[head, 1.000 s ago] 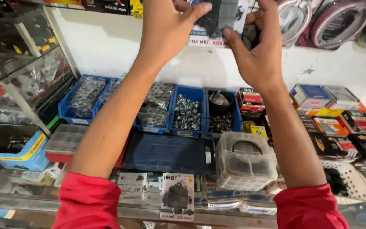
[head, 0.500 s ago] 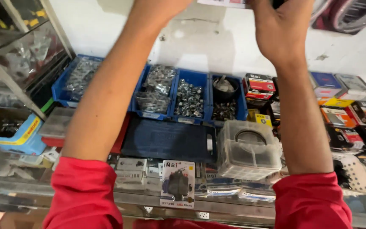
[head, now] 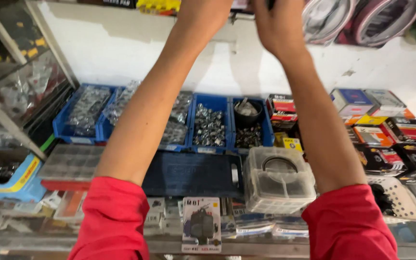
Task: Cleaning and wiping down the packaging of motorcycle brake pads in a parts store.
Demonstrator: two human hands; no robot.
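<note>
Only the head view here, so one pass over it. Both my arms are stretched up toward the white wall, red sleeves at the bottom of the shot. The left hand (head: pixel 203 12) is mostly cut off by the top of the frame, so I can only see the wrist and heel of it. I honestly cannot tell if it's clenched or loose. The right hand (head: pixel 278 21) is up there beside it, back of the hand toward me, fingers out of view. A tiny dark bit (head: pixel 269 4) peeks out at its top. I can't tell what it is, or whether the hand is gripping it.

Under the arms, along the far edge of the table against the wall, sits a row of blue plastic bins (head: pixel 211 123) full of small shiny metal nuts and bagged parts. One of them has a small round dark bowl (head: pixel 247 110) in it. Toward the right edge are stacked red, black and orange cardboard boxes (head: pixel 386 132). In the middle lies a flat dark blue plastic case (head: pixel 191 173), and touching its right side is a clear plastic lidded container (head: pixel 278 180). At the near edge stands a carded blister pack with a dark part (head: pixel 201 224). Left of the case there's a clear compartment organiser with a red base (head: pixel 71 166).
</note>
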